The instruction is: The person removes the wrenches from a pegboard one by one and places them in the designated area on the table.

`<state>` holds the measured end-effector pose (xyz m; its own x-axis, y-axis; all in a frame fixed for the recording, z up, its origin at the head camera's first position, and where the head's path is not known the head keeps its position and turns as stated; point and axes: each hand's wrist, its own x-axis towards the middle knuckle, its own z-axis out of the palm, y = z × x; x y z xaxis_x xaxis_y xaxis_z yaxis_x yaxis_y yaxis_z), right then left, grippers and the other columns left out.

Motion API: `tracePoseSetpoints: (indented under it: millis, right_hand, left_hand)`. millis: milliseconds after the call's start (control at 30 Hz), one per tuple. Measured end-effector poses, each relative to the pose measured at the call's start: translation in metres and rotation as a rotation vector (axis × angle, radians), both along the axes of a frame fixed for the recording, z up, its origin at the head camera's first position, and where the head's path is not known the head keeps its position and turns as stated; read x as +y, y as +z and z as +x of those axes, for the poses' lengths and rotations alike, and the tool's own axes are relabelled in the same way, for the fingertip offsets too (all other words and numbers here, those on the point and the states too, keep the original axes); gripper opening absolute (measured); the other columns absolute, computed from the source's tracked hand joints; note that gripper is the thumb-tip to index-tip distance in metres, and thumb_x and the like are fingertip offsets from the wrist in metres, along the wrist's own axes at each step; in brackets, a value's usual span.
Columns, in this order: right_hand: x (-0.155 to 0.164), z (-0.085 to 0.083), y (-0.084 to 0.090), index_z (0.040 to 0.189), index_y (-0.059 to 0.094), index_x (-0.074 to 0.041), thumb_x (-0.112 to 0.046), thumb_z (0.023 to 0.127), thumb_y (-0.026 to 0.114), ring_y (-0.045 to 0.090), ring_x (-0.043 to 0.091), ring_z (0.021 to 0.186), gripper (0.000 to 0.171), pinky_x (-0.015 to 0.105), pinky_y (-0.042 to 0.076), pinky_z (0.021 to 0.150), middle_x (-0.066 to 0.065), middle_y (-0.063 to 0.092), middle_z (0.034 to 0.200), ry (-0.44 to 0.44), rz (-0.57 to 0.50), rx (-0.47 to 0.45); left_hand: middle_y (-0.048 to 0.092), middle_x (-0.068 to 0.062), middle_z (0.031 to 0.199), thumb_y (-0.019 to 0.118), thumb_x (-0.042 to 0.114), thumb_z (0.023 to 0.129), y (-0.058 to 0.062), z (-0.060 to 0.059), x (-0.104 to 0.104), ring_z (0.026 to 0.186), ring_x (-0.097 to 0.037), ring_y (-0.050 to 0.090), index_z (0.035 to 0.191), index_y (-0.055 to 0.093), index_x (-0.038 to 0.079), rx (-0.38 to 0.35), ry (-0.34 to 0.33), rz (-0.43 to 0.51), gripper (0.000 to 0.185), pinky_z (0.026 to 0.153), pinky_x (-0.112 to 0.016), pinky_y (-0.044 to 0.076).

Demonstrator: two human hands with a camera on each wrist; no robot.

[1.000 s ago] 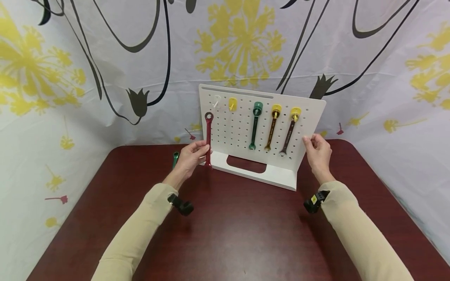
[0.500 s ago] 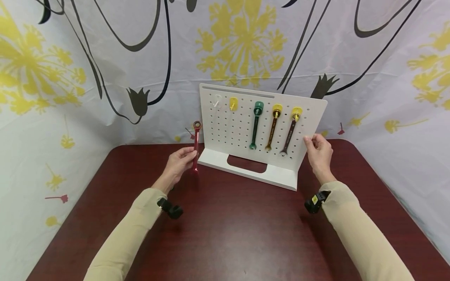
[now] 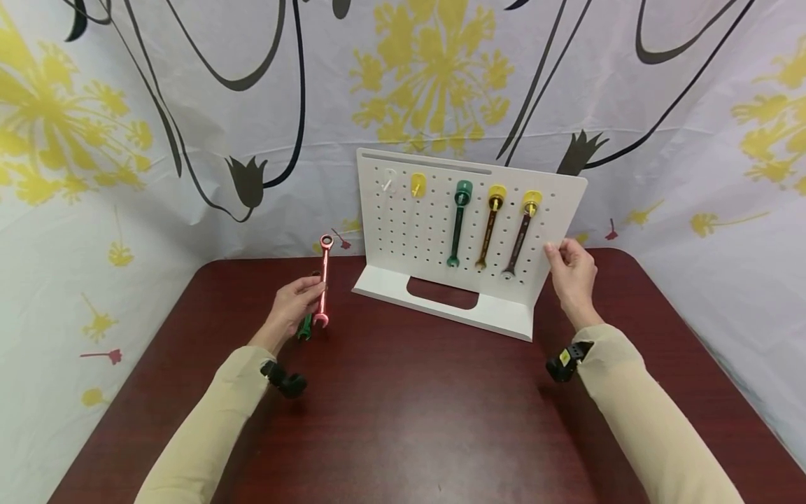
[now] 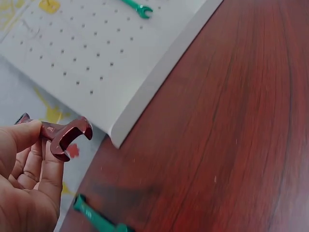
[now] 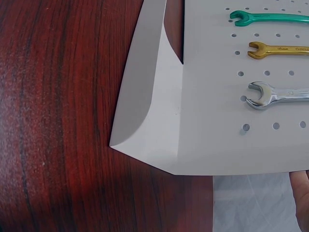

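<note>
My left hand [image 3: 292,306] pinches a red wrench [image 3: 324,269] between thumb and fingers, its ring end up and its open jaw end down. In the left wrist view, that jaw end [image 4: 72,137] points out past the fingertips. Beneath the left hand a green wrench [image 4: 99,220] lies on the table, partly hidden by the hand in the head view. The right hand [image 3: 573,276] holds the right edge of a white pegboard [image 3: 403,234]. On the board hang a green wrench [image 3: 457,234], a gold wrench [image 3: 488,238] and a silver wrench [image 3: 517,243].
Left of the hung wrenches, a clear hook [image 3: 388,182] and a yellow hook [image 3: 418,186] carry nothing. The board's foot [image 3: 497,320] stands on the dark red table [image 3: 428,406]. Behind it hangs a flower-patterned curtain [image 3: 302,140].
My left hand has carried the red wrench leftward and down, away from the board's left edge, to over the green wrench on the table. The right hand stays at the board's edge.
</note>
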<state>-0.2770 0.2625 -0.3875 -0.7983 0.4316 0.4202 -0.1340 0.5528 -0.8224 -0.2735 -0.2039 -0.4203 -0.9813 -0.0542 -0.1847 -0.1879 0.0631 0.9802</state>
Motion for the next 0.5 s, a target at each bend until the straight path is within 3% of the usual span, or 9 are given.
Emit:
tracePoseSetpoints:
  millis: [67,267,500]
  right_hand:
    - [0.000,0.000,0.001,0.087,0.058,-0.001,-0.033,0.093,0.059,0.037,0.002,0.055,0.032,0.018,0.030,0.050,-0.015,0.045,0.062,0.001,-0.002,0.002]
    - [-0.001,0.001,0.002,0.089,0.060,-0.002,-0.034,0.093,0.058,0.038,0.002,0.056,0.033,0.018,0.031,0.049,-0.015,0.046,0.063,0.000,-0.008,-0.012]
    - [-0.001,0.001,0.001,0.088,0.059,-0.002,-0.035,0.092,0.059,0.037,0.002,0.055,0.033,0.017,0.030,0.049,-0.013,0.045,0.063,0.001,-0.004,-0.012]
  left_hand:
    - [0.063,0.010,0.092,0.064,0.021,0.091,-0.002,0.000,-0.007,0.088,-0.005,0.061,0.127,0.053,-0.001,-0.008,0.009,0.001,0.044,0.071,-0.015,0.052]
    - [0.063,0.012,0.082,0.064,0.017,0.090,-0.006,0.001,-0.025,0.073,0.003,0.059,0.122,0.054,-0.002,-0.041,0.045,0.024,0.038,0.064,-0.015,0.052]
    - [0.060,0.013,0.080,0.063,0.020,0.091,-0.012,0.003,-0.043,0.069,0.003,0.056,0.125,0.052,-0.002,-0.083,0.071,-0.057,0.042,0.062,-0.014,0.051]
